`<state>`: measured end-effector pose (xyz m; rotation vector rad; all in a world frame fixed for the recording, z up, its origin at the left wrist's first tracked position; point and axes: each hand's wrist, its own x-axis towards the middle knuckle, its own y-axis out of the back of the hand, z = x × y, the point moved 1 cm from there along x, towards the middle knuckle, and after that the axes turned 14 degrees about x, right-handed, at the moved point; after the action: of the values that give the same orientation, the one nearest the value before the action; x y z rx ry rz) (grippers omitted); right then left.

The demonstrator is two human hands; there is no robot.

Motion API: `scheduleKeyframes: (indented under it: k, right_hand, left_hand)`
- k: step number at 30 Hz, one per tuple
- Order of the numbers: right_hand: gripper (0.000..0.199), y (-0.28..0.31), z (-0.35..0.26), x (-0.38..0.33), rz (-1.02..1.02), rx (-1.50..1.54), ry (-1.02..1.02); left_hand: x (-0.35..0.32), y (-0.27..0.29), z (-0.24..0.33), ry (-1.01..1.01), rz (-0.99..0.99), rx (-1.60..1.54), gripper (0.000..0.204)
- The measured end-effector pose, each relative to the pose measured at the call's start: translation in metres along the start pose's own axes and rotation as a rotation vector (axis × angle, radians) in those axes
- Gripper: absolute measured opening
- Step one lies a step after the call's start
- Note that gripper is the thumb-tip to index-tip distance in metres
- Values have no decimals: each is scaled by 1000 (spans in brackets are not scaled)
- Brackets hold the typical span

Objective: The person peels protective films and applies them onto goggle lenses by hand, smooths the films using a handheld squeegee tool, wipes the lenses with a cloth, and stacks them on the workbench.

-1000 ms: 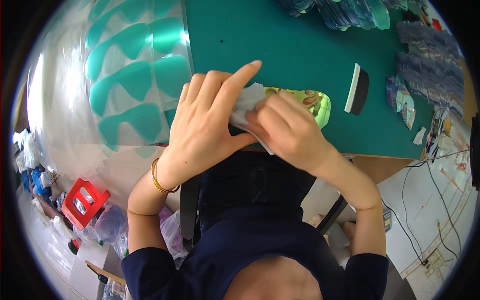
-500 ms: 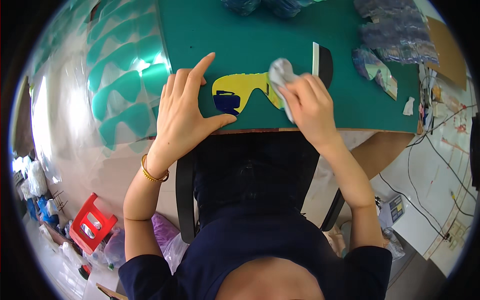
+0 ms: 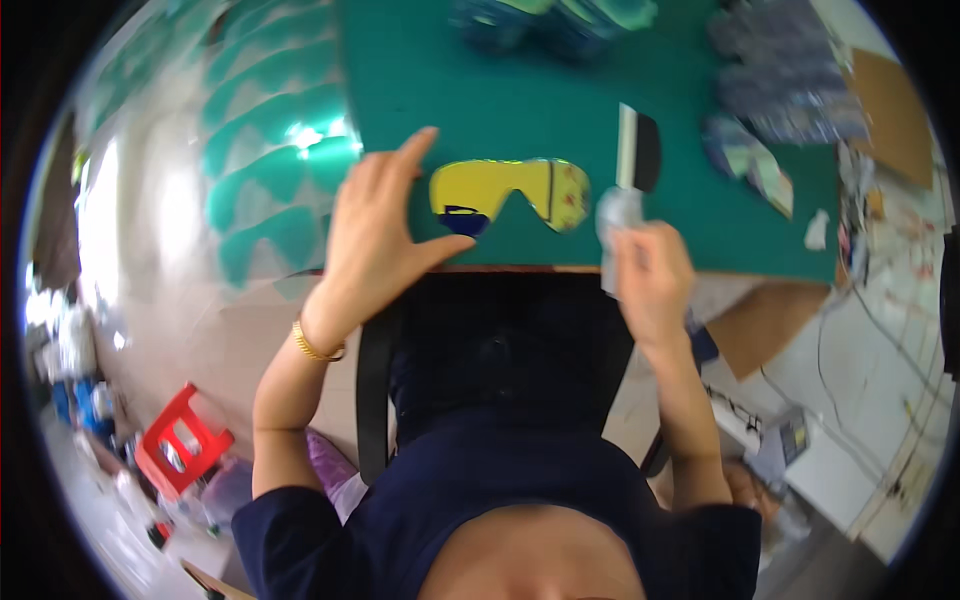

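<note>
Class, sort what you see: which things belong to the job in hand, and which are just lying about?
Job in hand:
grey cloth, in the right hand
yellow mirrored lens, beside the left hand

Apparently lying about:
red plastic stool
brown board, upper right
white scrap

The left hand (image 3: 374,222) is splayed wide, the right hand (image 3: 654,282) curled in.

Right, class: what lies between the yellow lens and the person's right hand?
In the head view, a strip of green table shows beside the yellow lens, then comes the pale cloth, held in the right hand.
</note>
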<state>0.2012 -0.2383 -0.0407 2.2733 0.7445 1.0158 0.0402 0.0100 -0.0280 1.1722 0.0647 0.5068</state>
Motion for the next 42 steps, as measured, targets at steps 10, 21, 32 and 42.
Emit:
scheduleKeyframes:
  k: [10,21,32,42]
  right_hand:
    - [29,107,53,21,30,-647,-237]
    - [20,-50,-101,122,-404,222,192]
    - [66,-198,-154,90,-737,247,639]
    - [33,-176,-152,99,-678,542,525]
  left_hand:
    - [-54,60,-65,455,261,-155,30]
    - [-107,92,-167,606,284,467,36]
    - [-136,98,-104,1120,74,114,34]
    - [-142,85,-97,1029,104,-977,25]
